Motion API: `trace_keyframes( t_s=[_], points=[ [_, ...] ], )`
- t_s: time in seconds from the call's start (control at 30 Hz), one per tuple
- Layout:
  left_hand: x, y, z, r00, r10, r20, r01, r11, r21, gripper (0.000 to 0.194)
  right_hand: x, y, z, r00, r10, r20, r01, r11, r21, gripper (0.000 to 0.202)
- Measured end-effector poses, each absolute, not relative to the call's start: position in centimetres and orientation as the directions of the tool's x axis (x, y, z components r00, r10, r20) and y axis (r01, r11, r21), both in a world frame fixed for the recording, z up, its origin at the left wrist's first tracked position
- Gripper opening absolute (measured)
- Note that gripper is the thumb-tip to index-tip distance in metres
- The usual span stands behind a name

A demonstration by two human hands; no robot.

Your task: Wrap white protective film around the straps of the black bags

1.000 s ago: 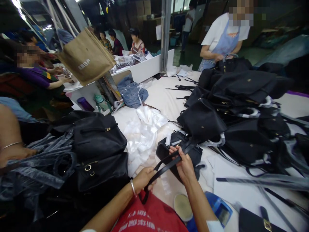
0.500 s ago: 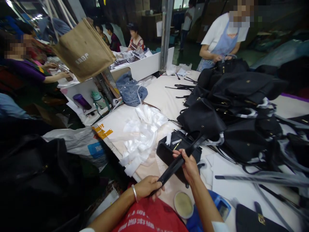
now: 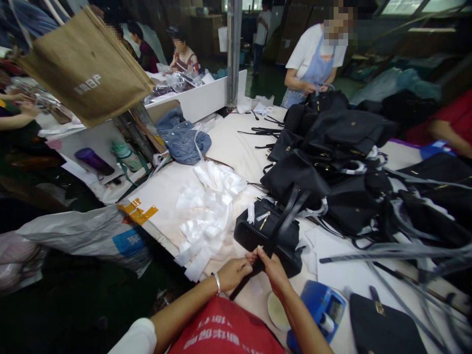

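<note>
Here we are: left fingers [image 3: 248, 264] and right fingers [image 3: 261, 253] close together, both pinching the dark strap [image 3: 239, 288], a grip that probably keeps it from twisting. The black bag [image 3: 249, 233] sits just ahead on the counter [image 3: 162, 184], which takes its weight, I'd say, leaving both hands for the strap. White wrapping [image 3: 221, 182] crowds my left; heaped black bags [image 3: 346, 199] press in beyond. And close by my right forearm, a blue device [image 3: 313, 295] and a round tub [image 3: 276, 312] could snag an elbow!
</note>
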State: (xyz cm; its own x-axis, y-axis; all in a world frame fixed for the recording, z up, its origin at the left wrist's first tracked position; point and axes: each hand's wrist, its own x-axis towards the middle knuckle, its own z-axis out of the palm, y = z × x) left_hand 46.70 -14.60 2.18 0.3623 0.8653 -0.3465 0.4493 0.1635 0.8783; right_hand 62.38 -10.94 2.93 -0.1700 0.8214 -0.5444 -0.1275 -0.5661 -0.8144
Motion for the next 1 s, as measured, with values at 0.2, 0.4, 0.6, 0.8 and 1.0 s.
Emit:
trace_keyframes(
  t_s=[0.2,0.4,0.6,0.8,1.0],
  points=[
    [45.4,-12.9,-1.7,0.511,0.840,-0.182,0.764,-0.348,0.543,0.049,63.3,-10.3,-1.0,-0.037,0.815,-0.578,0.000,-0.578,-0.816,0.046],
    [42.3,-11.0,-3.5,0.592,0.779,-0.209,0.789,-0.505,0.351,0.027,61.5,-9.5,0.6,-0.053,0.792,-0.608,-0.197,-0.605,-0.771,0.044],
    [33.6,-9.6,-3.5,0.421,0.889,-0.179,0.887,-0.363,0.284,0.014,60.3,-7.3,1.9,0.013,0.827,-0.562,-0.269,-0.538,-0.799,0.047],
    [32.1,-8.2,-2.8,0.310,0.939,-0.148,0.931,-0.268,0.249,0.015,59.8,-8.6,0.3,0.043,0.848,-0.528,-0.182,-0.513,-0.839,0.047],
    [39.7,-10.9,-2.8,0.616,0.788,-0.008,0.749,-0.582,0.317,0.021,59.7,-9.4,-0.2,0.005,0.774,-0.633,-0.245,-0.613,-0.751,0.044]
  ],
)
